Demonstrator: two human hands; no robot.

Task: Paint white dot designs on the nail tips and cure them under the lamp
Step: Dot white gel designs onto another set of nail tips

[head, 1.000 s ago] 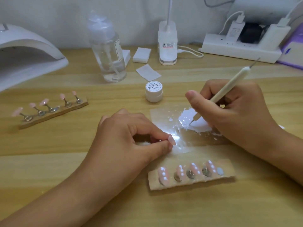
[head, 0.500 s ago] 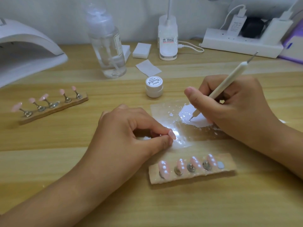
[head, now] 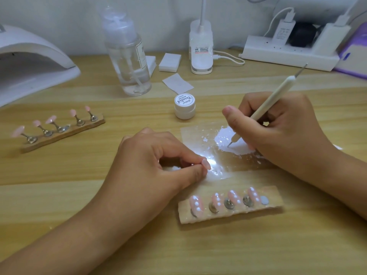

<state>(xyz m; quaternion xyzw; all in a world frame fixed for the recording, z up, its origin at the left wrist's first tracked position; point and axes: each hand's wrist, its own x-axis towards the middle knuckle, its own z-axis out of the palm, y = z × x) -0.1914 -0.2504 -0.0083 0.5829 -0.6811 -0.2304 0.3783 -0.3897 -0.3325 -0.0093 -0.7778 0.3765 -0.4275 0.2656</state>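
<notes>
My right hand [head: 282,132] grips a white dotting pen [head: 266,108], its metal tip touching a puddle of white gel [head: 234,144] on a clear palette sheet [head: 198,135]. My left hand [head: 155,165] pinches a pink nail tip [head: 206,164] between thumb and forefinger, just left of the sheet. In front of my hands lies a wooden holder [head: 230,215] with several pink nail tips carrying white dots; its rightmost stand is bare. A second wooden holder [head: 63,133] with plain pink tips sits at the left. The white curing lamp [head: 29,62] stands at the far left.
A small white gel jar [head: 184,106] stands behind the palette. Further back are a clear pump bottle [head: 127,56], white wipe pads [head: 169,62], a desk-lamp base [head: 201,52] and a power strip [head: 290,54] with plugs. A purple box [head: 353,56] sits at the right edge.
The pen tip has stayed in the white gel puddle while the view shifted slightly. My left hand keeps pinching the nail tip in the same spot.
</notes>
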